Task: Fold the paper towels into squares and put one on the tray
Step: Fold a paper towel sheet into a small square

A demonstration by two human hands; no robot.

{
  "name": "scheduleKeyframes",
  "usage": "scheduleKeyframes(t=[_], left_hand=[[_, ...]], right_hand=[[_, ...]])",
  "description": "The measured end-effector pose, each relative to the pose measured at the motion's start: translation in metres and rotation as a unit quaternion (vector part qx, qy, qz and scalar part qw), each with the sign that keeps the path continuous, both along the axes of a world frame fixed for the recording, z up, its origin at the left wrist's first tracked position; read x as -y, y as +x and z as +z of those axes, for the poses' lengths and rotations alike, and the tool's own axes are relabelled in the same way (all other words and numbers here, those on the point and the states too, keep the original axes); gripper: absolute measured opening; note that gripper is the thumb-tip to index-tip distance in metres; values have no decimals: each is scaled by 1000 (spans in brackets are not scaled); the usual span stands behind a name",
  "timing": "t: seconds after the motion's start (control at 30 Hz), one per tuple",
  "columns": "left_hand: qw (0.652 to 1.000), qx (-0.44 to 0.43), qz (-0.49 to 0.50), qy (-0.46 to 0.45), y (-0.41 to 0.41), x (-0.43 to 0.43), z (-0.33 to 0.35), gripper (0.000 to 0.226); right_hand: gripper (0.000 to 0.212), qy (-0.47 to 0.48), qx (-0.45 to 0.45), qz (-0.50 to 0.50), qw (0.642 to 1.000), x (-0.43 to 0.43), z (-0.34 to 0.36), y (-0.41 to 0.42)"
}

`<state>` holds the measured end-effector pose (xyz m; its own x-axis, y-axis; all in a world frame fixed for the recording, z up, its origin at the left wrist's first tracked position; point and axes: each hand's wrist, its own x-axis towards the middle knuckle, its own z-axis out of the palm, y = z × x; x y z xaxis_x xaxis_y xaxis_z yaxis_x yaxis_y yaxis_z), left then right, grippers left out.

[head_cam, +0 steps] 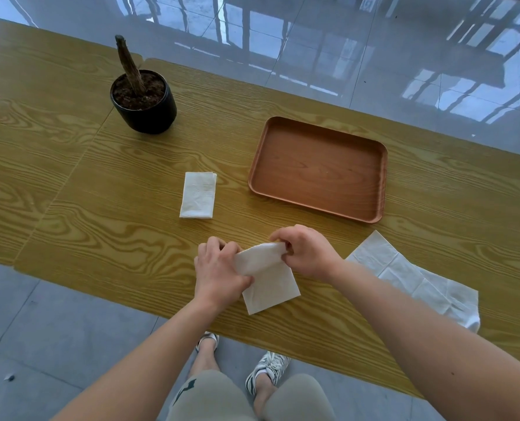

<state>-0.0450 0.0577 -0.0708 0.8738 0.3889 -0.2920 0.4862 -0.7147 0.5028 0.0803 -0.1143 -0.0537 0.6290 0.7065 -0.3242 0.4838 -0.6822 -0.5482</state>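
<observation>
My left hand (219,268) and my right hand (306,253) both pinch the far edge of a white paper towel (271,284) near the table's front edge. Its far part is lifted and curled over; the near part lies flat on the wood. A folded white towel (198,196) lies alone on the table, left of the brown wooden tray (377,183), which holds nothing. An unfolded, creased towel (410,278) is spread flat to the right of my right forearm.
A black pot (149,113) with soil and a bare stem stands at the back left of the wooden table (100,223). Grey glossy floor lies beyond the far edge. My knees and shoes show below the near edge.
</observation>
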Motion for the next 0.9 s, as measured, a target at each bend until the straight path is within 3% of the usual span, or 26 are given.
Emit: scheduleKeyframes(t=[0.2,0.4,0.67,0.9], left_hand=[[993,67,-8,-93,-8,0,8,25],[987,123,-34,-92,-23,4,7,29],[967,190,-164,41,-48,11,5,31],[951,163,-244,94,-61,20,10,22]], right_hand=[[23,25,6,-2,1000,12,0,-8],[13,75,28,-10,997,29,1,-21],[14,74,48,12,996,44,5,-41],[15,67,51,43,995,51,2,-44]])
